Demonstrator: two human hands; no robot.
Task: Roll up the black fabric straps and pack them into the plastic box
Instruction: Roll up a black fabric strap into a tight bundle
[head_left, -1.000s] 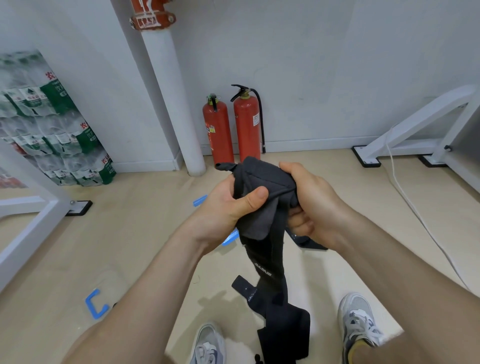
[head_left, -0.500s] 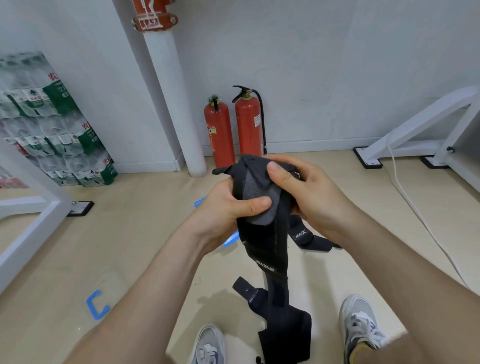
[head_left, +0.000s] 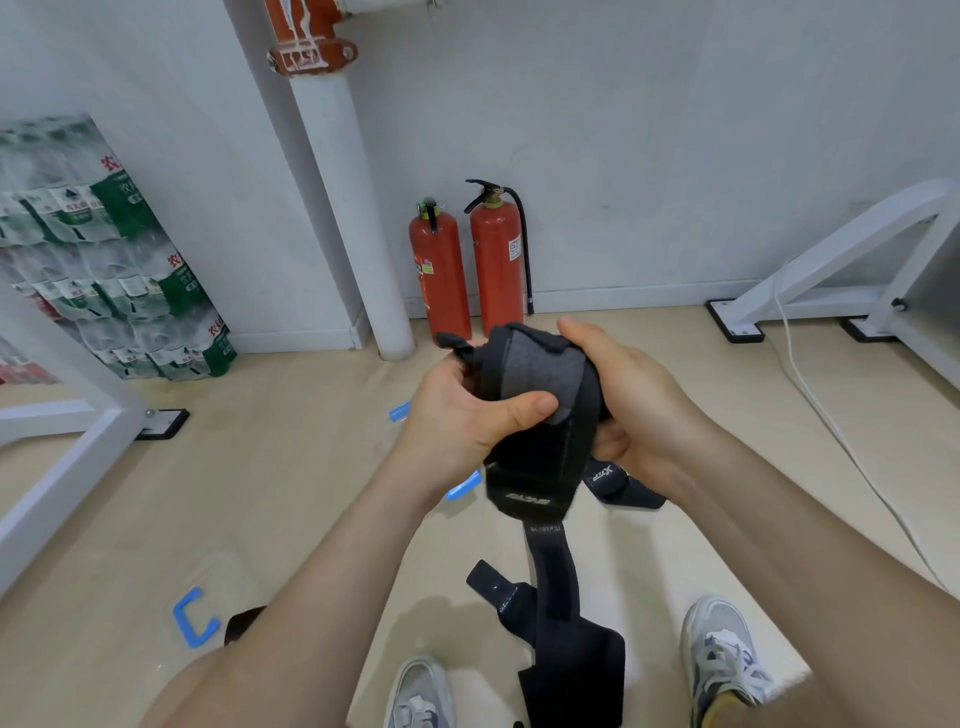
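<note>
Since a second ago your right hand (head_left: 639, 395) has laid another turn over the top: the roll of black strap (head_left: 535, 364) is thicker, its tail (head_left: 556, 582) shorter, rolling part done. Both hands curl round the roll, left hand (head_left: 457, 415) thumb across its front, above the floor (head_left: 285, 493). The tail hangs straight down; the roll's axis lies left to right.

We see the left hand (head_left: 457, 415) gripping the part-rolled black strap (head_left: 535, 374), thumb across its grey face; the right hand (head_left: 628, 400) is curled round the roll's far side. Loose end hangs below both hands. A second strap (head_left: 618, 480) lies on the floor (head_left: 311, 493) under the right hand; fire extinguishers (head_left: 496, 260) stand beyond.
</note>
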